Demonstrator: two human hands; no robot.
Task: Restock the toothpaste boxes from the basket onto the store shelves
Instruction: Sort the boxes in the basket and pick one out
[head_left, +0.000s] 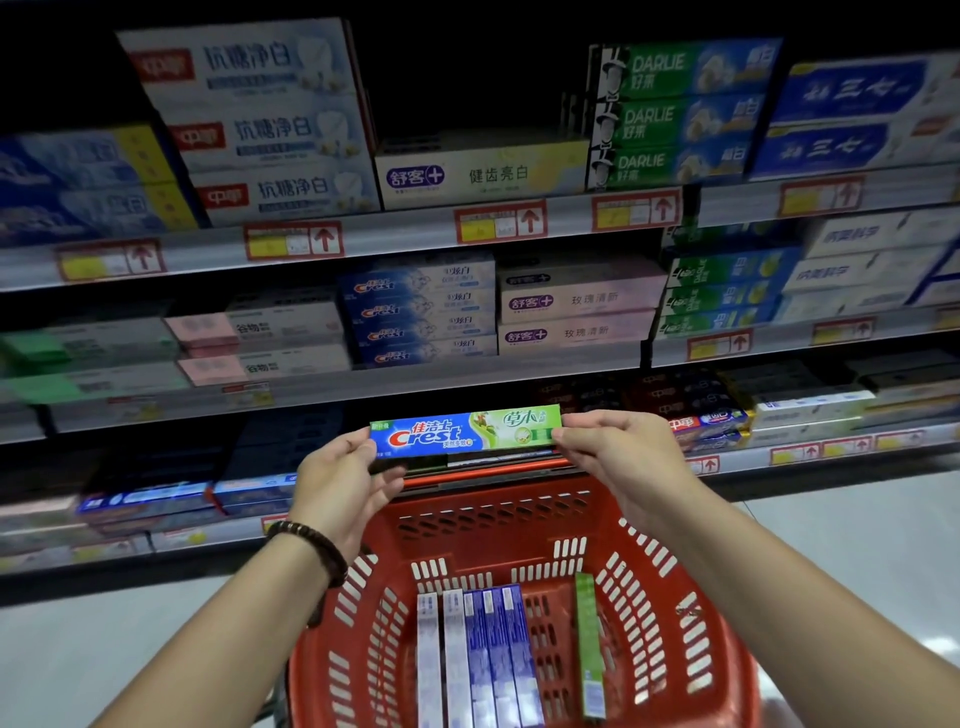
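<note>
Crosswise, Crest box (465, 431) between both hands (337, 478) (618, 462)

Top shelf (415, 236): gap above yellow-white box (483, 174), between taller stacks (270, 124), seemingly deep.

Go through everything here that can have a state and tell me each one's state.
basket: partly filled.
Crest box: held level by both ends, above the basket.
left hand: pinches its blue end.
right hand: pinches its green end.
white and blue boxes: lying side by side in basket.
green box: apart, by the basket's right wall.
shelves: stocked.
</note>
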